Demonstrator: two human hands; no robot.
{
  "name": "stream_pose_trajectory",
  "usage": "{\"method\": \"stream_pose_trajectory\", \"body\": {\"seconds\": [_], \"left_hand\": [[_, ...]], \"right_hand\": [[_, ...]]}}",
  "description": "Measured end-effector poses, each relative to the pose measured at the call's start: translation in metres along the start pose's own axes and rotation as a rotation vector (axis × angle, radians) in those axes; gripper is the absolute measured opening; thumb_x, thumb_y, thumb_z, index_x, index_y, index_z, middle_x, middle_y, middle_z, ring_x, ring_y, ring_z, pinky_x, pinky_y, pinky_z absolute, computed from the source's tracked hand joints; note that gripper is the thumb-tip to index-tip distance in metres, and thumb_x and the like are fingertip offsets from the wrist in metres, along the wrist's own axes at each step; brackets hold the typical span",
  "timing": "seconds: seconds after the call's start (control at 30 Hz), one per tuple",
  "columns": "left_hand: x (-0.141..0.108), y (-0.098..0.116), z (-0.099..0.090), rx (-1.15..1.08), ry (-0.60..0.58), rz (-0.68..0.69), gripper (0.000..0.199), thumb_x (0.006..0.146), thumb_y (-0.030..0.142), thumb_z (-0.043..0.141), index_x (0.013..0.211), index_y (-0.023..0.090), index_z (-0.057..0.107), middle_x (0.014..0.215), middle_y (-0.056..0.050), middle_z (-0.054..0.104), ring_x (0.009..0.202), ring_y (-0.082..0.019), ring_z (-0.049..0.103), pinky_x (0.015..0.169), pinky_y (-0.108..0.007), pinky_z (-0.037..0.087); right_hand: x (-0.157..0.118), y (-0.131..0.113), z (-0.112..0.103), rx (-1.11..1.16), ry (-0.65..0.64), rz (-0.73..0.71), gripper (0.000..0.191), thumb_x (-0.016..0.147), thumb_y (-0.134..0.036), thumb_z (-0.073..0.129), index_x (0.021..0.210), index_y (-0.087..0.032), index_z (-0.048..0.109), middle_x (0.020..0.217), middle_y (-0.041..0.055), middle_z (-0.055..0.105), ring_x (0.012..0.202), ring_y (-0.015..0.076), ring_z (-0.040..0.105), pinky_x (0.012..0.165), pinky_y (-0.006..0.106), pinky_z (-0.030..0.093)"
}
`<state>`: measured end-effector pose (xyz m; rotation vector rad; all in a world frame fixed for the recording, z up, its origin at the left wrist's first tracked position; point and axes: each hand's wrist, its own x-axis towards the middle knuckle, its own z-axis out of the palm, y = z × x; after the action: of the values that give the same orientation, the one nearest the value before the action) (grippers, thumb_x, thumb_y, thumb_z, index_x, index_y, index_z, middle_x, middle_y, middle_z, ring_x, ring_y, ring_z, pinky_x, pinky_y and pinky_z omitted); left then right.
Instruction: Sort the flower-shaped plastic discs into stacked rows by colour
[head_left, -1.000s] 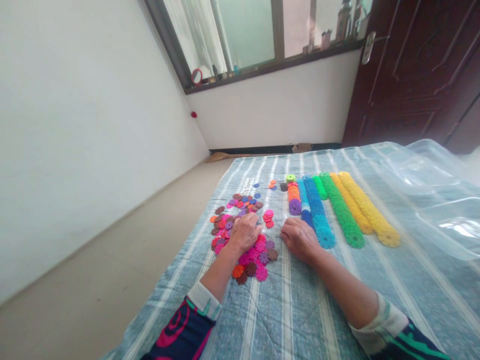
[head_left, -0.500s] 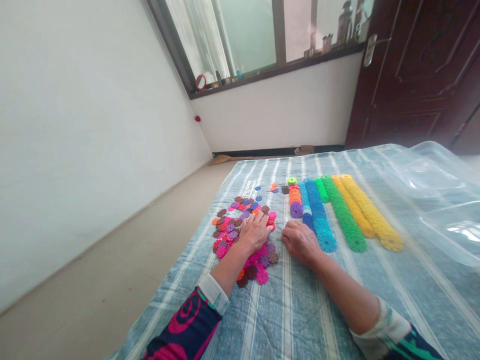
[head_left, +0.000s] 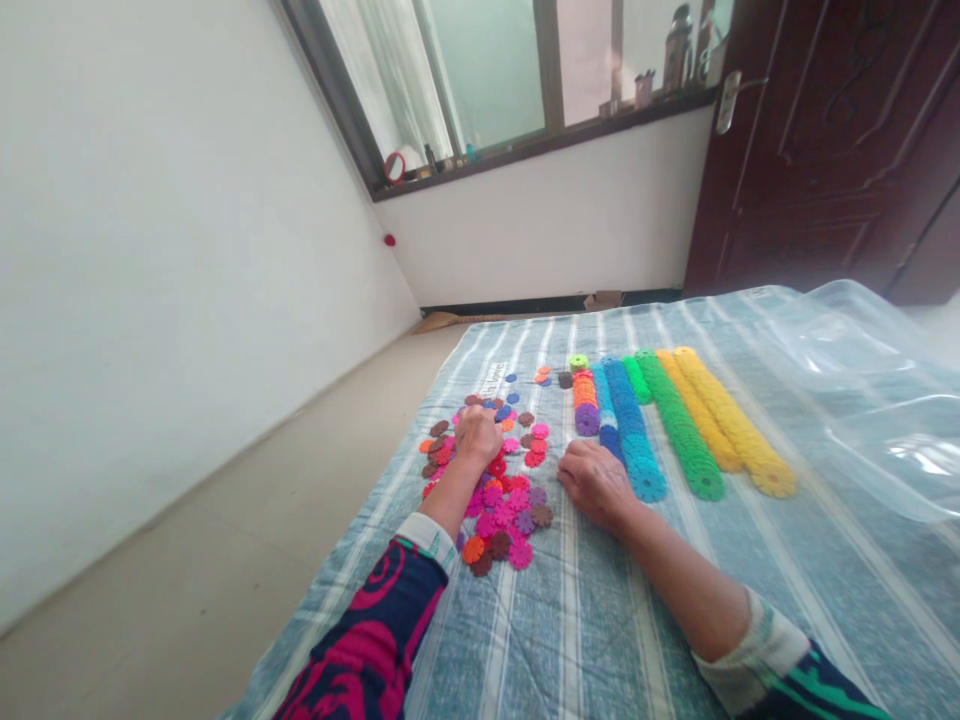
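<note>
My left hand (head_left: 478, 435) is over a loose pile of flower-shaped plastic discs (head_left: 517, 515) in pink, red, purple, brown, orange and blue. Its fingers are curled down among the upper discs; what they grip, if anything, is hidden. To the right of the pile, my right hand (head_left: 595, 482) rests closed on the striped cloth (head_left: 540, 640), its fingertips tucked out of sight. Just beyond it lie overlapping rows: a short orange and purple row (head_left: 585, 400), blue rows (head_left: 637, 440), a green row (head_left: 686, 430) and yellow rows (head_left: 727, 420).
Two clear plastic containers (head_left: 847, 325) lie at the right of the cloth. A few loose discs (head_left: 543, 375) are scattered beyond the pile. The cloth's left edge drops to the floor (head_left: 247, 520). A window ledge (head_left: 525, 150) and a dark red door (head_left: 817, 180) are behind.
My left hand has moved left and slightly away across the pile, uncovering red and pink discs. My right hand stays in about the same place. The view has shifted slightly.
</note>
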<state>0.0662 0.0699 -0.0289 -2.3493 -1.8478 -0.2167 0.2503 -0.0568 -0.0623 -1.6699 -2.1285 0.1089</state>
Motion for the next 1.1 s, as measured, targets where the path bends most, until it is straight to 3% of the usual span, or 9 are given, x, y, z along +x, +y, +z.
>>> {"method": "stream_pose_trajectory", "body": {"seconds": [0.23, 0.53, 0.8, 1.1], "left_hand": [[0.017, -0.009, 0.016, -0.067, -0.052, -0.071, 0.034, 0.075, 0.020, 0.057, 0.105, 0.020, 0.072, 0.104, -0.009, 0.071, 0.099, -0.021, 0.062, 0.088, -0.029, 0.048], [0.019, -0.014, 0.008, -0.113, -0.106, -0.148, 0.014, 0.068, 0.021, 0.064, 0.077, 0.018, 0.074, 0.087, -0.005, 0.073, 0.088, -0.019, 0.066, 0.076, -0.024, 0.049], [0.008, -0.020, 0.012, -0.099, 0.017, 0.079, 0.026, 0.082, 0.019, 0.047, 0.073, 0.016, 0.071, 0.089, -0.009, 0.071, 0.094, -0.020, 0.063, 0.093, -0.031, 0.045], [0.014, -0.030, 0.006, -0.197, 0.030, -0.081, 0.030, 0.082, 0.017, 0.041, 0.076, 0.016, 0.071, 0.082, -0.007, 0.072, 0.080, -0.018, 0.064, 0.076, -0.026, 0.046]], "right_hand": [[0.001, 0.000, -0.001, 0.002, 0.000, 0.006, 0.021, 0.093, -0.022, 0.053, 0.077, -0.019, 0.067, 0.091, 0.0050, 0.065, 0.092, 0.0178, 0.056, 0.075, 0.028, 0.036], [0.001, 0.000, 0.001, 0.003, 0.011, 0.007, 0.022, 0.092, -0.022, 0.053, 0.076, -0.020, 0.067, 0.090, 0.0048, 0.065, 0.090, 0.0175, 0.056, 0.074, 0.028, 0.036], [0.002, 0.000, 0.001, 0.009, 0.008, -0.001, 0.020, 0.092, -0.021, 0.053, 0.077, -0.019, 0.067, 0.091, 0.0052, 0.065, 0.091, 0.0177, 0.056, 0.074, 0.028, 0.036], [0.002, 0.000, 0.000, 0.006, 0.003, 0.005, 0.020, 0.092, -0.022, 0.054, 0.078, -0.019, 0.067, 0.091, 0.0050, 0.065, 0.090, 0.0178, 0.056, 0.074, 0.029, 0.035]]}}
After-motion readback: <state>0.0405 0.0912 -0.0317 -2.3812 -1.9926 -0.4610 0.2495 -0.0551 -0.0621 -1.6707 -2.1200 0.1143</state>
